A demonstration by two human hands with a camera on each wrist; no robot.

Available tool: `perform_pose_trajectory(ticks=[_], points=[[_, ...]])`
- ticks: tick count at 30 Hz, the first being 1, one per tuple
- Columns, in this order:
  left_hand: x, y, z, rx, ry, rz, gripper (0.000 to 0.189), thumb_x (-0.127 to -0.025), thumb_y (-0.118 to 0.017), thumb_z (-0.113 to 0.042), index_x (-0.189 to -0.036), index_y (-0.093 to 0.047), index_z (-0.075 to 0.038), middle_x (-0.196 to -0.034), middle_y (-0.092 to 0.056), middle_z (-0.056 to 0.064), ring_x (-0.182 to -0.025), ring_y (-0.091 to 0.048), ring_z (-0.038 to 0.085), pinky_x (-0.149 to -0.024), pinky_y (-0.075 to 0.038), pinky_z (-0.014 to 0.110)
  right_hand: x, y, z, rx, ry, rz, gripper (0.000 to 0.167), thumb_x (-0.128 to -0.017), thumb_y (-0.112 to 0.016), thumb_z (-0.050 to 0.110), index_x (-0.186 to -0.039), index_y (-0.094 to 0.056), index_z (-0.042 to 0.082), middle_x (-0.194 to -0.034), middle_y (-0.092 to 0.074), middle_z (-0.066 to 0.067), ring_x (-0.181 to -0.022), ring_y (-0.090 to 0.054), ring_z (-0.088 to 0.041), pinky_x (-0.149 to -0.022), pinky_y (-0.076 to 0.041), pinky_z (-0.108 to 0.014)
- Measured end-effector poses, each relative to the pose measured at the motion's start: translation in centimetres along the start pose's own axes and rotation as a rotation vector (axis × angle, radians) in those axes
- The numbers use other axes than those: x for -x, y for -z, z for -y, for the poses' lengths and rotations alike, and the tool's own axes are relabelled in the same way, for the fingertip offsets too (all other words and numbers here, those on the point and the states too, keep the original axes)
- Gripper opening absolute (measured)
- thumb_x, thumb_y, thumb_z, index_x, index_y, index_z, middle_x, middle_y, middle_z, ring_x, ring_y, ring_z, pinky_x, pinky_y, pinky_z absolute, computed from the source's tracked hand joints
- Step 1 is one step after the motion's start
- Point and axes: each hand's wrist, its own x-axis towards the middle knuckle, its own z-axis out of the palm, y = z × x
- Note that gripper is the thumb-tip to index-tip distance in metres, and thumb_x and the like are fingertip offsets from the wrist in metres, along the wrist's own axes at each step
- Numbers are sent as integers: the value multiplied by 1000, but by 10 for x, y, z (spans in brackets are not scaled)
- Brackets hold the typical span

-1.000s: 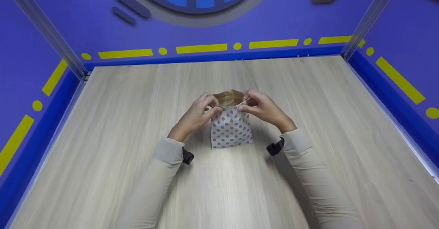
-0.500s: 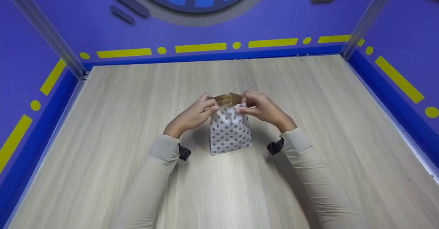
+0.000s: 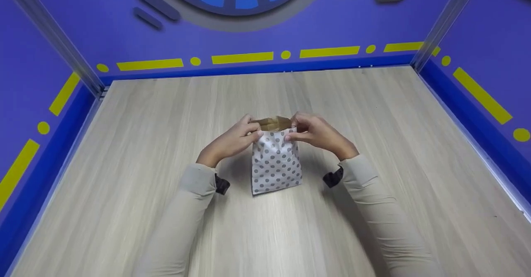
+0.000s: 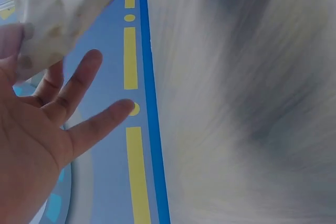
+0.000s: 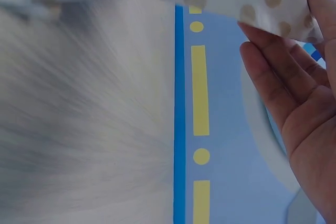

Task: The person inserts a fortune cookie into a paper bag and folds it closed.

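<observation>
A white paper bag [image 3: 276, 163] with grey polka dots is held up at the middle of the table, its brown inside showing at the open mouth. My left hand [image 3: 232, 138] pinches the left corner of its rim between thumb and fingers. At the opposite corner, my right hand [image 3: 318, 134] pinches the rim the same way. In the left wrist view the bag [image 4: 52, 19] comes down between thumb and forefinger, while the other fingers of the left hand [image 4: 42, 124] spread out. The right wrist view has the bag [image 5: 273, 1] across its top, gripped by the right hand [image 5: 310, 98].
Under the hands lies a light wood-grain table [image 3: 166, 111]. Blue-purple panels [image 3: 232, 40] with yellow dashes and dots stand along its back and both sides. Metal posts [image 3: 446, 24] rise at the two back corners. Dark straps [image 3: 222, 184] show at the wrists.
The bag's bottom edge has come down toward me and slightly left, so more of its dotted front shows. The left hand has shifted a little left and down; both hands keep their pinch.
</observation>
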Motion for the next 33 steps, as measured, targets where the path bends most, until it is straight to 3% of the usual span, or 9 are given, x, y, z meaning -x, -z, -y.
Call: perform_pose_trajectory(ticks=[3, 9, 14, 18, 22, 26, 30, 33], points=[[0, -1, 1, 21, -11, -27, 25, -100, -48, -29, -87, -56, -9, -102, -41, 6, -96, -47, 21, -85, -42, 35, 0, 0, 2, -9, -10, -2, 27, -82, -75, 23, -82, -56, 4, -79, -53, 1, -70, -47, -11, -60, -38, -19], [2, -8, 5, 95, -63, -104, 25, -93, -64, -29, -83, -53, -8, -109, -47, 8, -102, -53, 23, -92, -50, 40, 1, -3, 1, -151, -53, -22, 24, -84, -73, 17, -86, -56, 0, -80, -56, 2, -70, -56, -11, -62, -46, -18], [2, -14, 7, 172, -70, -149, 24, -92, -65, -25, -83, -54, -6, -101, -44, 6, -100, -52, 21, -92, -52, 37, 1, -9, -2, -263, -73, -56, 23, -86, -70, 9, -89, -52, -4, -82, -53, 1, -70, -55, -7, -63, -46, -18], [0, -20, 8, 219, -86, -226, 21, -91, -66, -22, -87, -57, -3, -98, -45, 6, -96, -52, 19, -88, -54, 32, 0, -14, -2, -347, -113, -114, 30, -85, -71, 7, -100, -47, -5, -92, -55, -2, -78, -58, -9, -68, -50, -19], [-1, -27, 10, 277, -86, -295, 21, -91, -67, -18, -102, -58, -2, -106, -52, 10, -94, -58, 18, -80, -55, 30, 0, -19, -3, -418, -161, -140, 55, -85, -72, 10, -126, -37, 3, -115, -62, -11, -82, -57, -12, -71, -48, -21], [-1, -33, 10, 347, -56, -340, 45, -91, -66, -12, -131, -46, -8, -118, -51, 12, -95, -62, 19, -77, -55, 28, 0, -22, -7, -473, -187, -127, 74, -86, -72, 13, -146, -29, 14, -130, -60, -14, -88, -59, -15, -75, -49, -23], [-2, -37, 11, 411, -12, -377, 67, -88, -67, -6, -145, -32, -16, -114, -49, 10, -89, -62, 18, -75, -55, 26, 0, -23, -9, -479, -226, -145, 62, -87, -71, 15, -142, -44, 10, -131, -59, -13, -93, -60, -15, -76, -50, -22], [-3, -39, 11, 465, 31, -411, 68, -86, -70, -4, -143, -35, -14, -106, -50, 8, -84, -62, 15, -72, -53, 25, -1, -25, -10, -494, -278, -173, 52, -86, -73, 17, -133, -55, 6, -123, -64, -11, -89, -60, -14, -73, -50, -21]])
